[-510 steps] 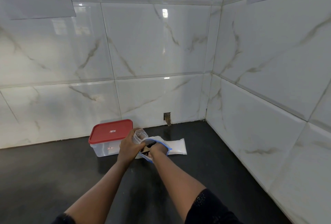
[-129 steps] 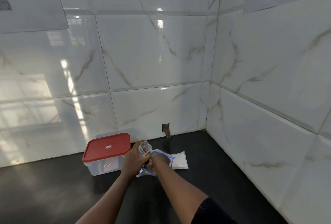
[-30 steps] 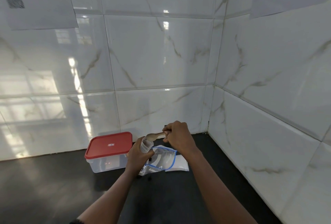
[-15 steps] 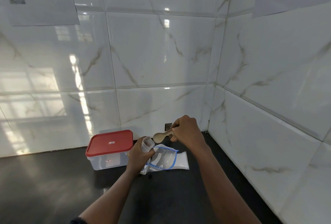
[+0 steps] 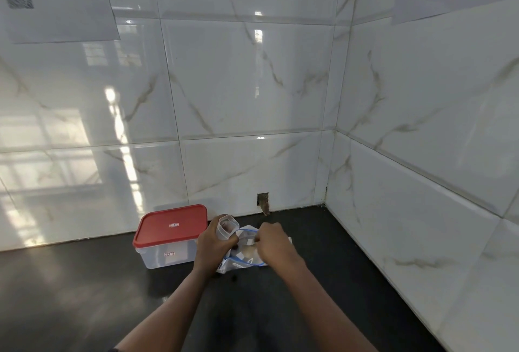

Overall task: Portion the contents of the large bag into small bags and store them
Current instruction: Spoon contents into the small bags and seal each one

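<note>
In the lower middle of the frame, my left hand (image 5: 212,245) grips the small bag (image 5: 226,228) upright with its mouth open. My right hand (image 5: 273,242) is curled over the mouth of the large bag (image 5: 241,264), which lies on the dark counter (image 5: 84,295). What it pinches I cannot tell.

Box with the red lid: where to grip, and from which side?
Likely best: grip the box under the overhanging rim of the lid, fingers on the front and back walls, coming from above at its left end. It stands upright, lid on, so the rim gives a lip. The left hand with the small bag crowds its right end.
</note>
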Tool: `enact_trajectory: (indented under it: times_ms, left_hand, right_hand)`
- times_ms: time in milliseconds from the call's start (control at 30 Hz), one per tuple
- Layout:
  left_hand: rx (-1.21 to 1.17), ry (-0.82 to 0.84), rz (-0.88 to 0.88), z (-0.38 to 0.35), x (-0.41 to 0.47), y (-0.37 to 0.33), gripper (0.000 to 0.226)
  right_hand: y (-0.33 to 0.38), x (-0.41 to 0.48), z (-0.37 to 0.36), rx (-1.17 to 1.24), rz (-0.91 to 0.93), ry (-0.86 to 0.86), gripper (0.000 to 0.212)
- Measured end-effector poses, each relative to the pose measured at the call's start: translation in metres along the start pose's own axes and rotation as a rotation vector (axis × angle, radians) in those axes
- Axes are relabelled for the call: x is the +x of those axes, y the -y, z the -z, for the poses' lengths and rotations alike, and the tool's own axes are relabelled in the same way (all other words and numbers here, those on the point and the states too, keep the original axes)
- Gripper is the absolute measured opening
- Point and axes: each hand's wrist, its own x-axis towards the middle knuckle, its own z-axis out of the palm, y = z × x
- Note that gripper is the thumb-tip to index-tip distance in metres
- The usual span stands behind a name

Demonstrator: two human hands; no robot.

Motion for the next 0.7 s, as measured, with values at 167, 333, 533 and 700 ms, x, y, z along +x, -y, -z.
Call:
enact_trajectory:
  times_ms: [167,333,533,700]
  left_hand:
    - [-0.026,-0.014,-0.032,0.003,-0.002,-0.002,0.039]
    - [-0.013,-0.009,-0.057,0.013,-0.005,-0.001,0.04]
    - [0.009,0.017,-0.061,0.015,-0.01,0.001,0.04]
    - [0.026,0.057,-0.079,0.02,-0.008,0.0,0.04]
  right_hand:
    - [0.006,-0.003,-0.038,0.075,0.038,0.102,0.03]
    - [0.009,0.019,-0.05,0.055,-0.136,0.321,0.039]
    - [0.01,0.023,-0.067,0.247,-0.12,0.047,0.033]
    - [0.018,0.024,-0.073,0.396,-0.287,0.06,0.034]
